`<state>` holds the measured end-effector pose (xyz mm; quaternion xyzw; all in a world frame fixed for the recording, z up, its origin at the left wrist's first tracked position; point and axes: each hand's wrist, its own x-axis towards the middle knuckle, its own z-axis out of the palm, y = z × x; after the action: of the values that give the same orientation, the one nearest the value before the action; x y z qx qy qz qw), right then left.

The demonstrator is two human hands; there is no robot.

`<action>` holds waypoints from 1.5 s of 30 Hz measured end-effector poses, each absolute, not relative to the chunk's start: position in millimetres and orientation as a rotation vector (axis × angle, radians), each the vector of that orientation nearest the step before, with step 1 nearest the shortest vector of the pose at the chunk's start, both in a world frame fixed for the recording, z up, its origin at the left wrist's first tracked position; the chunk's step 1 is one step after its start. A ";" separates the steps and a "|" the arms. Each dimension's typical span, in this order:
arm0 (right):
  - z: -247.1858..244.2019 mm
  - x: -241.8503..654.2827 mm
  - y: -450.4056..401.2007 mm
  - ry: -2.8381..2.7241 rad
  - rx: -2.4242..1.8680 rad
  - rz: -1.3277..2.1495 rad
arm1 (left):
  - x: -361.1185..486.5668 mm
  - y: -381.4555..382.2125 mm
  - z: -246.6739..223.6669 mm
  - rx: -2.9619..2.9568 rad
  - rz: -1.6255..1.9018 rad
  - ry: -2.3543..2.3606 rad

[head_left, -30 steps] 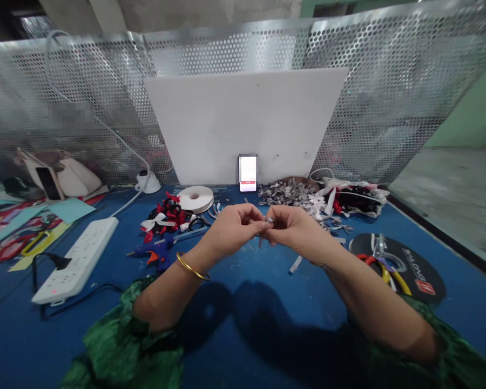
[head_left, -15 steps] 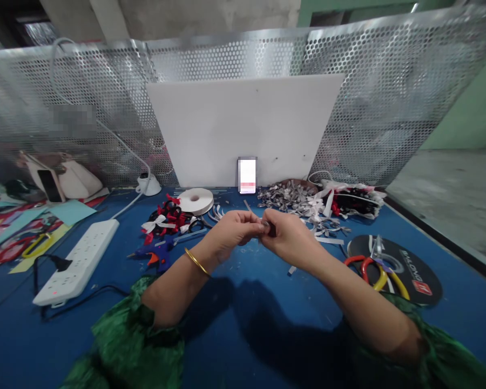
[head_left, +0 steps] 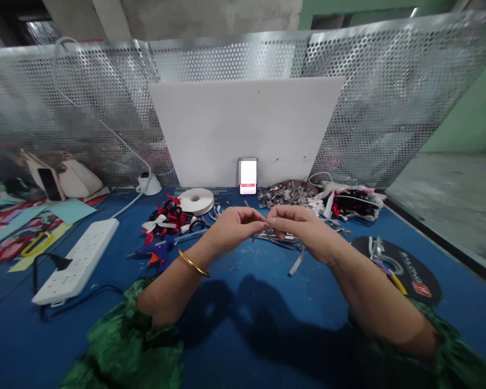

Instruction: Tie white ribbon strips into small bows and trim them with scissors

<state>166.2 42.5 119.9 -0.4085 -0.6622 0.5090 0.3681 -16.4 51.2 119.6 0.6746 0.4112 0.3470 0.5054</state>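
Left hand (head_left: 235, 229) and right hand (head_left: 305, 227) meet, pinching a small piece (head_left: 266, 224), mostly hidden, at the fingertips above the tabletop (head_left: 238, 265), likely for fine control; grey ribbons (head_left: 287, 194) lie behind, presumably for easy reach.

Crinkled green sleeves (head_left: 133, 340); thin gold bangle (head_left: 191, 265) round left wrist (head_left: 200, 256)

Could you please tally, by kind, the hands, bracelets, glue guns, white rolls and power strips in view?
Hands: 2, the left hand and the right hand
Gold bracelet: 1
Glue gun: 1
White roll: 1
Power strip: 1
Total: 6
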 end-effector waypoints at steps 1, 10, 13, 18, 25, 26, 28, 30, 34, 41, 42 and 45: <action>120.1 166.7 43.1 -1.685 -1.041 1.329 | -16.6 50.9 119.7 1.641 0.814 0.983; 107.5 154.0 48.1 -1.213 -0.864 1.791 | -12.8 42.4 121.1 1.981 0.814 1.125; 100.3 150.2 51.6 -0.967 -0.788 2.025 | -12.4 41.4 121.4 2.088 0.846 1.172; 97.6 148.9 51.3 -0.948 -0.730 1.994 | -12.6 45.1 117.9 2.034 0.849 1.163; 98.7 147.8 47.4 -1.041 -0.736 1.940 | -11.8 45.0 117.5 1.926 0.879 1.059; 97.5 146.6 47.6 -0.975 -0.717 1.987 | -12.1 45.8 117.0 1.911 0.878 1.022; 95.2 144.2 48.3 -0.905 -0.702 2.000 | -13.1 48.2 115.5 1.870 0.864 0.975; 94.3 142.7 49.0 -0.949 -0.720 1.916 | -14.0 50.3 114.2 1.825 0.839 0.975; 96.8 145.6 49.8 -1.165 -0.786 1.695 | -13.8 49.5 115.4 1.805 0.850 1.056; 104.5 153.6 46.7 -1.427 -0.826 1.652 | -13.0 43.4 120.9 1.793 0.836 1.007; 104.8 152.6 45.8 -1.390 -0.807 1.705 | -13.3 43.4 121.2 1.754 0.824 0.951; 103.1 147.8 43.9 -1.216 -0.734 1.867 | -14.5 45.0 121.7 1.646 0.779 0.819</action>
<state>147.8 43.9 103.1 -0.2883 -0.4780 0.7338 0.3872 -14.5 45.0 121.7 0.6929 0.3449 0.3279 0.5417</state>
